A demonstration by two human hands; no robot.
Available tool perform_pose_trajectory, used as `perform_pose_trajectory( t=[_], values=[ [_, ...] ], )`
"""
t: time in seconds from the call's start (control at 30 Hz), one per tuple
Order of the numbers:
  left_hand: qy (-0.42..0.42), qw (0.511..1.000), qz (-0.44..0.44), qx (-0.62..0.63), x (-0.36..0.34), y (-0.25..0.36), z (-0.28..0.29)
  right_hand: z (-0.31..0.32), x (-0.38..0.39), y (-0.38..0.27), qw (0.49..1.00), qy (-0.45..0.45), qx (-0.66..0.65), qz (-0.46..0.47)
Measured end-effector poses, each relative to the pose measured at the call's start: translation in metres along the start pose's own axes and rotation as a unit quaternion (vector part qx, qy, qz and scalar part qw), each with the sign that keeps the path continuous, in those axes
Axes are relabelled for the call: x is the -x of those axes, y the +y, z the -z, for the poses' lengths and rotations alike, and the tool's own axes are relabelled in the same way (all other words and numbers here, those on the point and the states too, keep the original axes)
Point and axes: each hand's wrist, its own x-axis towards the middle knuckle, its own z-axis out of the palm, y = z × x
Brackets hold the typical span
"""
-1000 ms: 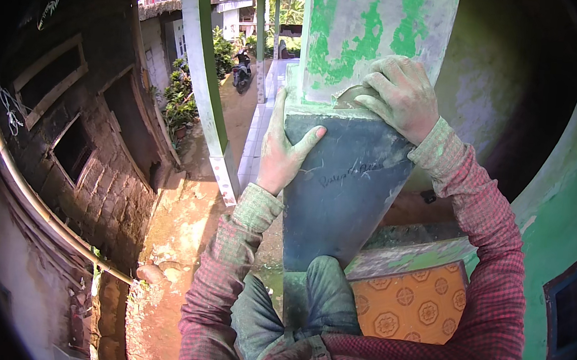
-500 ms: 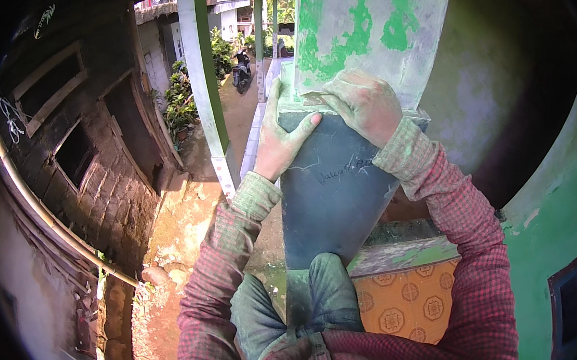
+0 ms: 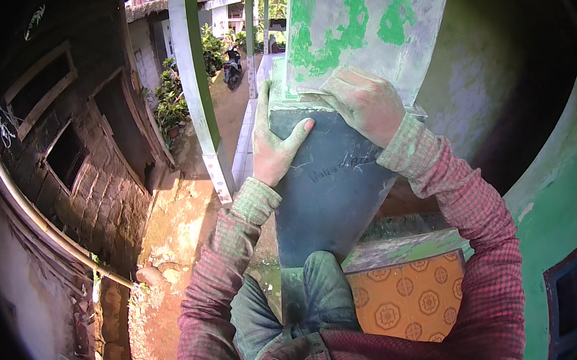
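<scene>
In front of me stands a square pillar [image 3: 369, 46], its upper part whitish with worn patches of green paint. A narrow ledge joins it to a dark grey lower face [image 3: 327, 204] that bears scribbled handwriting. My right hand [image 3: 367, 106] is closed in a pinch at the ledge, against the foot of the painted part. A thin, folded brownish piece [image 3: 312, 93], seemingly sandpaper, shows at its fingertips, mostly hidden. Braced on the pillar's left corner, my left hand [image 3: 274, 153] is open, with thumb on the dark face and fingers stretched up the side. Pale dust coats both hands and cuffs.
A low ledge [image 3: 406, 252] and orange patterned tiles [image 3: 401, 306] lie at the lower right, beside a green wall [image 3: 552, 224]. On the left are a slim white post [image 3: 198, 76], a dirt path [image 3: 173, 238] and a weathered wooden wall [image 3: 104, 212]. A motorbike [image 3: 232, 69] stands farther back.
The view has shifted slightly, so the surroundings appear a little farther left. My right hand keeps its pinch at the ledge, and my left hand stays on the pillar's corner.
</scene>
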Motion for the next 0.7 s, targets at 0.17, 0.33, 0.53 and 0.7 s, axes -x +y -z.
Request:
perform_pose_trajectory(
  t=[0.17, 0.33, 0.53, 0.7],
  values=[
    [-0.02, 1.0, 0.012, -0.006, -0.002, 0.005, -0.001, -0.009, -0.021, -0.009, 0.997, 0.02, 0.013, 0.074],
    [-0.013, 0.999, -0.027, -0.023, -0.001, -0.004, -0.002, -0.003, -0.005, -0.001, 0.998, 0.005, 0.026, 0.061],
    [-0.011, 1.0, -0.005, -0.015, 0.004, 0.0, 0.0, -0.003, -0.009, -0.004, 0.998, -0.001, 0.022, 0.066],
    [-0.013, 1.0, -0.018, -0.009, -0.002, -0.001, -0.002, -0.003, -0.016, -0.009, 0.996, 0.005, 0.04, 0.079]
  ],
)
